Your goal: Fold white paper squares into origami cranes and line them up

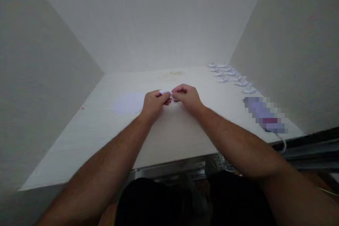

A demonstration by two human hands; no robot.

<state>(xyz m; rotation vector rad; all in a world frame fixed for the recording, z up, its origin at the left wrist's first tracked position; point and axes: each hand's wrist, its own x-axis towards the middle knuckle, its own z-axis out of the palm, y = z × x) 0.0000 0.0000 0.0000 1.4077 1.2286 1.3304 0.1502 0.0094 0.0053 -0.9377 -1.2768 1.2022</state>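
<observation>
Hands [154,104] [190,99] pinch white paper [164,92] (open room toward the tabletop's front edge [172,160]).

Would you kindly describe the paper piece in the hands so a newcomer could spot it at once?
Start at the white table, where the left hand and right hand come together near the middle. Pinched between them is a small white paper piece, partly hidden. Unlike the folded paper shapes lying near the right wall, it is being held.

Dim, greyish light; soft blur.
</observation>
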